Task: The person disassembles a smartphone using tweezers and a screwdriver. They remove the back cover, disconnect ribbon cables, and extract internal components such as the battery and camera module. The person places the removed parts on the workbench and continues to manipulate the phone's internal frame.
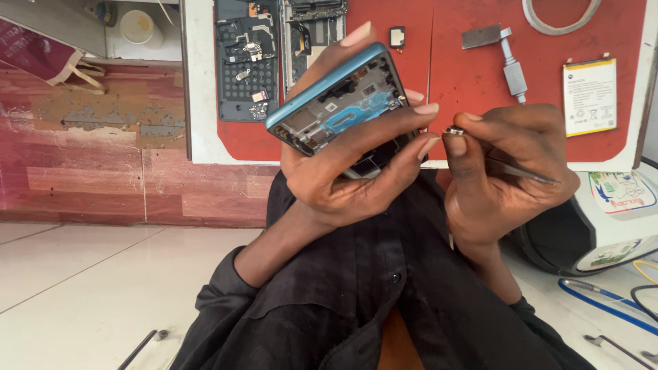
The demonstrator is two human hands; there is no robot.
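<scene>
Left hand fingers clamp the opened blue phone, long axis tilted up-right; right hand fingers pinch tweezers just right of it.

On the red work mat I saw a dark phone back panel, a white battery, a silver metal tool and a small square chip; a blue cable lay on the white floor, near a round white appliance

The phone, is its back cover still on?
No, the phone in the left hand is open, showing its inner boards and parts inside the blue frame.
</scene>
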